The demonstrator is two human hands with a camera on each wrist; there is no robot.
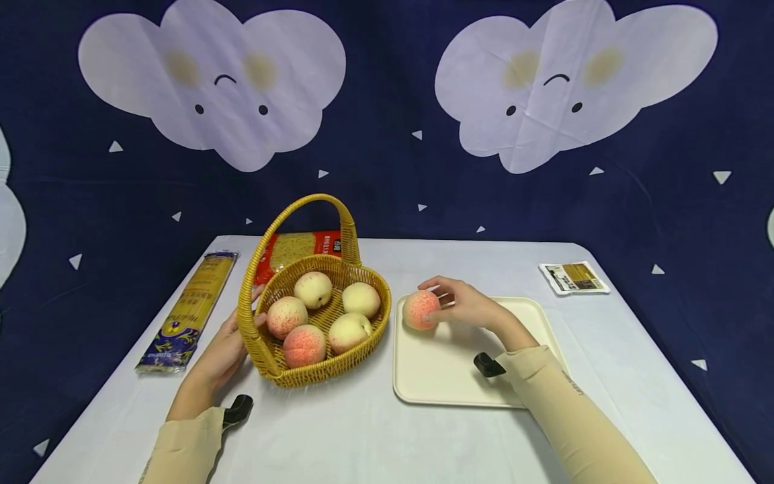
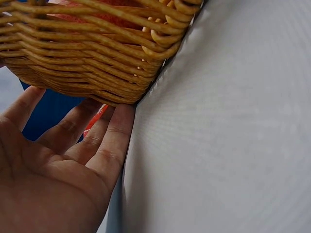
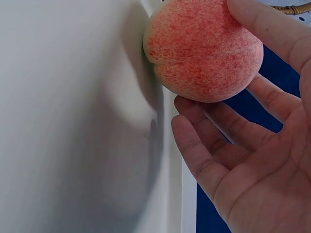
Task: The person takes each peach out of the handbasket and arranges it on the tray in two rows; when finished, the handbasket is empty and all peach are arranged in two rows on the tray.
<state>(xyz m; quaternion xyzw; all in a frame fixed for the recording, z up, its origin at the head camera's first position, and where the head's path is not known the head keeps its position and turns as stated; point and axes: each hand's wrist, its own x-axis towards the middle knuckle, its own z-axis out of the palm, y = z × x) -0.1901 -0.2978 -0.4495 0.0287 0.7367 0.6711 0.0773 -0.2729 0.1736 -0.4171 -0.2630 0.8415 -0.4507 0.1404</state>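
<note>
Wicker basket [image 1: 305, 377] meets spread left hand [image 1: 220, 351] — right hand [image 1: 468, 306] grips a peach [image 1: 417, 311].

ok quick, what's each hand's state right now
Left hand: open, fingers touching the basket.
Right hand: closed on a peach, held between thumb and fingers.

Looks like ridged, faintly glossy woven wicker on the basket [image 1: 332, 372], matt, finely speckled skin on the peach [image 1: 418, 312], smooth, matt plastic on the tray [image 1: 435, 370]. Shows shiny plastic film on the long packet [image 1: 196, 296], smooth, cloth-like covering on the table [image 1: 338, 437], creased cloth on the backdrop [image 1: 387, 101].
</note>
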